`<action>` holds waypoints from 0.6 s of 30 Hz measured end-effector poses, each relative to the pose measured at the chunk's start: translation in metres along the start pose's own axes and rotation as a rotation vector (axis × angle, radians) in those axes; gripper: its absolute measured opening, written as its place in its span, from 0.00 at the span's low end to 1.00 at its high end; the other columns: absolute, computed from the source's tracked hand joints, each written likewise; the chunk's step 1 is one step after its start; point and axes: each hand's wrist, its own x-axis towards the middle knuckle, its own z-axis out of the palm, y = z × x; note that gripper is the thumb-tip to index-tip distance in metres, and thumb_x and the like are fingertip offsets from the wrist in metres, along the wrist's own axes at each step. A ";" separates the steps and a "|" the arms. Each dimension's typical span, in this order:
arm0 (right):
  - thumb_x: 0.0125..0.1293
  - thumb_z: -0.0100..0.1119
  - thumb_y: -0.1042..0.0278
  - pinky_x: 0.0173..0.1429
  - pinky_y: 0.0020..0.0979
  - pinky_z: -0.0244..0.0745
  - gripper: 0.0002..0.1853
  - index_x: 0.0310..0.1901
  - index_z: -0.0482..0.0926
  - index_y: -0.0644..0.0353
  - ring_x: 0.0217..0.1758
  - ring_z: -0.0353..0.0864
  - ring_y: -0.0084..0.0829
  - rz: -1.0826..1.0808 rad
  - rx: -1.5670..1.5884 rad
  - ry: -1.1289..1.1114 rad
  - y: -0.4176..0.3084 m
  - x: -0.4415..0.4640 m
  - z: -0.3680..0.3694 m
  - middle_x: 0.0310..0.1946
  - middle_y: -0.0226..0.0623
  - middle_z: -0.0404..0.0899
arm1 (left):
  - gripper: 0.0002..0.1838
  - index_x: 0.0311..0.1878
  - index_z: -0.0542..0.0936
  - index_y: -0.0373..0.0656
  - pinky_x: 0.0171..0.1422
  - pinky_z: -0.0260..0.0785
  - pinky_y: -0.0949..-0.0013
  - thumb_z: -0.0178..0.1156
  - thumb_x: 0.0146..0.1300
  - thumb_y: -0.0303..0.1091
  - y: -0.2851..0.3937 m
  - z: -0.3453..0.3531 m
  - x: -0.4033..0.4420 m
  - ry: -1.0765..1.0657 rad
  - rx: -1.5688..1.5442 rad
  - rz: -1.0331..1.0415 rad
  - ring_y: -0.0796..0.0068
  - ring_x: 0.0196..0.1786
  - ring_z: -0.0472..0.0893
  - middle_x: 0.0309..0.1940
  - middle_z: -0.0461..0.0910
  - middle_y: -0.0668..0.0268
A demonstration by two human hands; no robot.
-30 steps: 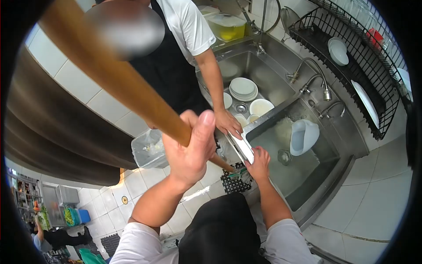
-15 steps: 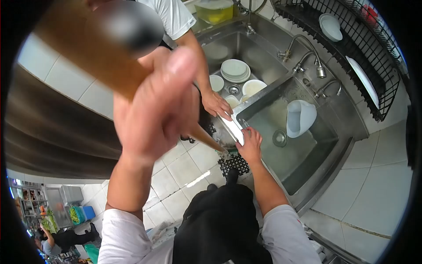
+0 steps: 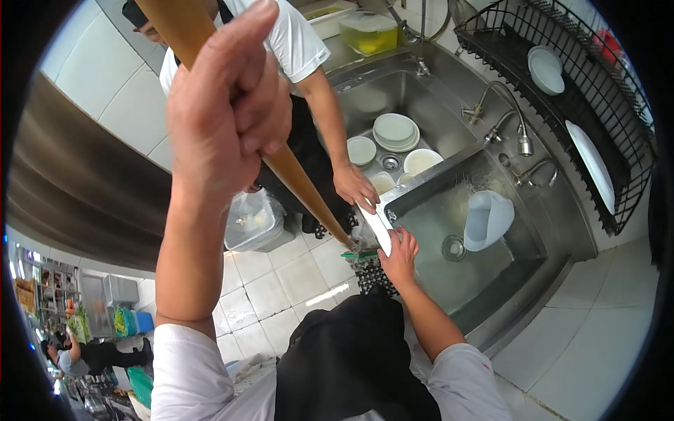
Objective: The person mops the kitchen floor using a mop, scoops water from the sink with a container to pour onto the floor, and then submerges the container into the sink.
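Note:
My left hand (image 3: 217, 116) is raised high and closed around a thick wooden pole (image 3: 305, 186), its thumb along the top. The pole slants down to a green head with greyish strands (image 3: 361, 254) near the floor; its exact kind is hard to make out. My right hand (image 3: 399, 258) is at the sink's near edge, fingers closed over the end of a long white flat piece (image 3: 378, 228). Another person's hand (image 3: 354, 188) rests on the far end of that same piece.
The right sink basin (image 3: 484, 281) holds water and a whitish plastic container (image 3: 489, 221). Plates (image 3: 397, 130) are stacked in the left basin. A wire rack (image 3: 562, 105) hangs on the right. A lined bin (image 3: 256, 221) stands beside the person in a black apron.
My left hand and the pole have moved away from my face, toward the left and up. The view has shifted slightly, showing the bin. My right hand keeps hold of the white piece.

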 end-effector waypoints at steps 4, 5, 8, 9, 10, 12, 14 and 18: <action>0.51 0.74 0.67 0.72 0.54 0.56 0.34 0.61 0.72 0.56 0.67 0.64 0.50 -0.001 -0.001 -0.008 -0.001 0.003 -0.003 0.62 0.45 0.67 | 0.23 0.24 0.65 0.51 0.15 0.53 0.75 0.43 0.80 0.44 0.003 -0.004 0.015 -0.025 -0.105 0.010 0.84 0.10 0.53 0.11 0.52 0.76; 0.51 0.74 0.67 0.72 0.54 0.57 0.35 0.62 0.72 0.56 0.67 0.64 0.50 -0.010 -0.003 -0.002 -0.001 0.003 -0.003 0.62 0.45 0.67 | 0.23 0.23 0.64 0.51 0.14 0.53 0.75 0.44 0.80 0.44 0.005 0.000 0.017 0.012 -0.090 -0.002 0.84 0.10 0.53 0.10 0.53 0.76; 0.51 0.73 0.69 0.72 0.54 0.56 0.35 0.62 0.70 0.57 0.67 0.63 0.52 -0.006 0.027 -0.018 -0.003 0.005 -0.005 0.62 0.46 0.66 | 0.23 0.23 0.63 0.51 0.14 0.52 0.75 0.44 0.80 0.44 0.002 0.002 0.020 -0.003 -0.125 0.002 0.83 0.09 0.54 0.09 0.54 0.75; 0.52 0.73 0.69 0.72 0.54 0.55 0.34 0.62 0.70 0.58 0.67 0.63 0.52 0.004 0.041 -0.029 -0.003 0.005 -0.006 0.63 0.46 0.66 | 0.24 0.22 0.62 0.51 0.13 0.52 0.75 0.45 0.80 0.45 0.005 0.006 0.021 0.061 -0.016 -0.027 0.83 0.09 0.54 0.09 0.54 0.75; 0.52 0.73 0.69 0.71 0.54 0.56 0.35 0.63 0.70 0.57 0.67 0.63 0.52 -0.009 0.039 -0.031 -0.003 0.006 -0.006 0.63 0.46 0.66 | 0.24 0.22 0.62 0.51 0.13 0.52 0.75 0.45 0.79 0.45 0.006 0.007 0.022 0.076 0.000 -0.024 0.82 0.09 0.54 0.09 0.54 0.75; 0.52 0.74 0.67 0.71 0.56 0.57 0.36 0.63 0.70 0.57 0.66 0.64 0.52 -0.029 0.034 -0.029 -0.001 0.007 -0.007 0.62 0.47 0.66 | 0.24 0.21 0.61 0.51 0.12 0.51 0.74 0.45 0.79 0.44 0.004 0.010 0.026 0.099 0.030 -0.016 0.82 0.08 0.54 0.08 0.54 0.75; 0.54 0.73 0.66 0.70 0.56 0.56 0.35 0.64 0.69 0.58 0.66 0.63 0.53 -0.022 0.049 -0.053 0.000 0.009 -0.008 0.63 0.49 0.65 | 0.25 0.20 0.60 0.52 0.11 0.51 0.74 0.46 0.79 0.44 0.008 0.017 0.029 0.141 0.026 -0.038 0.82 0.07 0.54 0.08 0.55 0.74; 0.55 0.72 0.66 0.71 0.56 0.55 0.35 0.64 0.68 0.58 0.67 0.62 0.55 -0.008 0.073 -0.087 0.000 0.008 -0.009 0.64 0.50 0.64 | 0.25 0.20 0.58 0.52 0.11 0.52 0.74 0.46 0.79 0.43 0.006 0.014 0.036 0.118 0.012 -0.020 0.82 0.07 0.55 0.08 0.54 0.74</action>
